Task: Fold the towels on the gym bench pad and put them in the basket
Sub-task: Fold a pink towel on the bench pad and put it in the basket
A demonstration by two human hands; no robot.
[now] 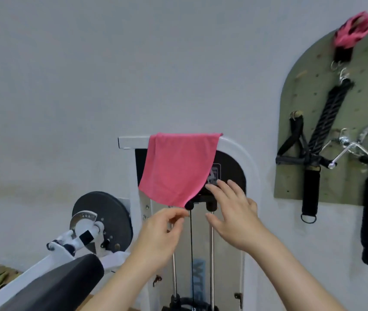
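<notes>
A pink towel point(176, 169) hangs draped over the top bar of a white cable machine point(131, 142), its lowest corner pointing down in front of the black pulley block. My left hand point(163, 230) is just below that corner, thumb and forefinger curved toward each other with a small gap, not clearly touching the cloth. Beside the towel's lower right edge, my right hand point(234, 212) has straight, spread fingers and holds nothing. The black gym bench pad point(66, 281) lies at the lower left. No basket is in view.
A black weight plate point(102, 212) and white lever arm point(71, 241) sit left of the machine. Steel guide rods and a cable point(191, 254) run down below my hands. On the right, a green pegboard point(335, 135) holds black handles, a rope, chrome bars and a pink strap.
</notes>
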